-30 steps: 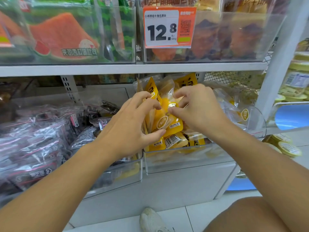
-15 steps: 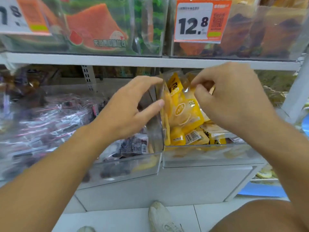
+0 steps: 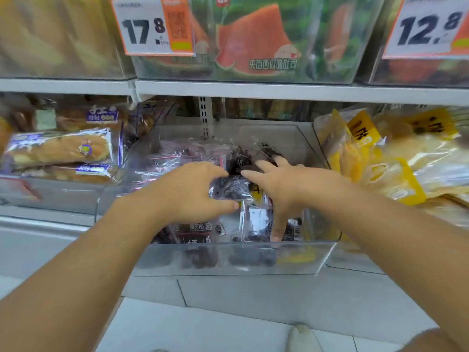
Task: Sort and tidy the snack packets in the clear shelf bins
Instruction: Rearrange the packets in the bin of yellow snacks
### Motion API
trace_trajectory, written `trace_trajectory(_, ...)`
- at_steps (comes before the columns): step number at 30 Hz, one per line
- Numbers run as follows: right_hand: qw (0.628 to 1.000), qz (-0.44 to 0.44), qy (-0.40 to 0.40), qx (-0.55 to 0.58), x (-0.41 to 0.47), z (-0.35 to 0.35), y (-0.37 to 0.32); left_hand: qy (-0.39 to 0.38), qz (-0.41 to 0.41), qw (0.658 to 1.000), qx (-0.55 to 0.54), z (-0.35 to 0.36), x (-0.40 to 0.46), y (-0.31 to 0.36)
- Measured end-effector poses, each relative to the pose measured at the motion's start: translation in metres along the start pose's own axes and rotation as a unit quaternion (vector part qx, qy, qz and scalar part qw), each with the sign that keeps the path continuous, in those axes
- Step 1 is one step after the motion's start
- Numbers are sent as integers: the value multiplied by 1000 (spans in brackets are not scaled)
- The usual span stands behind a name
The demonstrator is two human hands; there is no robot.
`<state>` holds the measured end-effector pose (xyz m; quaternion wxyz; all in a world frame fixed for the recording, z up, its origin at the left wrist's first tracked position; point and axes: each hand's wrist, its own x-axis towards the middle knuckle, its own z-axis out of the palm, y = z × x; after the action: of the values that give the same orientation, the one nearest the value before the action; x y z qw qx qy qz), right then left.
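Head view: my left hand (image 3: 187, 194) grips a dark packet (image 3: 229, 188) in the middle bin (image 3: 228, 257); right hand (image 3: 286, 189) lies flat beside it. Better lift gently, then square it up.

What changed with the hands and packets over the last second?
Both hands left the yellow packets and moved leftward into the middle bin. The left hand now grips a dark packet; the right hand presses on others with spread fingers. The yellow packets stay in their bin.
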<state>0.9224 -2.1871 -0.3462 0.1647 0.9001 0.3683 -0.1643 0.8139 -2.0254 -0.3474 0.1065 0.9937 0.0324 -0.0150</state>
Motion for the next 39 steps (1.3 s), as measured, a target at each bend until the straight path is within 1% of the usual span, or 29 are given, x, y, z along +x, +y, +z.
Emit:
trace_trajectory(3, 999, 17, -11, 31, 3, -5, 1, -43, 0, 999, -13, 1, -4, -2)
trace_trajectory(5, 999, 18, 31, 28, 0, -7, -2, -44, 7, 998, 34, 5, -3, -3)
trace_trajectory(6, 998, 16, 61, 31, -3, -7, -3, -37, -3, 997, 63, 10, -1, -5)
trace_trajectory(8, 994, 2, 103, 36, -7, -7, -3, -13, -56, 994, 88, 20, -1, -4)
trace_trajectory(9, 993, -7, 109, 38, -9, -7, 0, 3, -85, 992, 99, 23, -1, -4)
trace_trajectory(12, 992, -43, 80, 91, -9, -2, 11, 35, -149, 980, 127, 28, -3, 0)
trace_trajectory(13, 989, -54, 77, 116, -8, 0, 13, 37, -164, 978, 126, 29, -4, 0)
trace_trajectory(14, 985, -58, 92, 130, -9, 3, 12, 36, -174, 976, 122, 30, -5, -1)
trace_trajectory(15, 981, -53, 133, 128, -8, 5, 10, 32, -175, 977, 121, 30, -6, -2)
trace_trajectory(17, 965, -39, 248, 76, -3, 8, 3, 15, -155, 980, 125, 29, -7, -6)
trace_trajectory(18, 954, -49, 290, 58, 0, 6, -2, -2, -140, 982, 126, 26, -8, -8)
trace_trajectory(19, 945, -64, 313, 65, 4, 2, -7, -21, -125, 984, 123, 22, -10, -12)
trace_trajectory(20, 941, -76, 316, 94, 10, -3, -12, -38, -113, 986, 115, 18, -12, -16)
trace_trajectory(22, 940, -81, 289, 162, 26, -12, -19, -54, -110, 989, 82, 10, -18, -25)
trace_trajectory(24, 940, -49, 244, 232, 43, -20, -23, -45, -125, 989, 58, 7, -22, -35)
trace_trajectory(25, 934, -24, 218, 282, 52, -23, -25, -36, -131, 989, 52, 8, -23, -39)
trace_trajectory(26, 916, 3, 198, 350, 57, -27, -28, -28, -135, 989, 47, 9, -24, -42)
trace_trajectory(27, 884, 29, 180, 430, 64, -31, -31, -20, -138, 989, 40, 10, -24, -43)
trace_trajectory(28, 841, 44, 152, 517, 68, -34, -35, -13, -142, 989, 31, 11, -24, -44)
trace_trajectory(30, 739, 54, 78, 667, 69, -38, -44, -4, -151, 988, 15, 12, -24, -45)
trace_trajectory(31, 705, 53, 45, 706, 71, -39, -48, -3, -154, 988, 16, 12, -24, -46)
trace_trajectory(33, 684, 48, 8, 728, 72, -39, -55, -6, -155, 988, 27, 14, -22, -49)
trace_trajectory(37, 655, 62, 6, 753, 79, -35, -63, -20, -142, 989, 24, 14, -19, -50)
trace_trajectory(39, 659, 71, 1, 748, 81, -31, -67, -30, -139, 990, 13, 12, -18, -49)
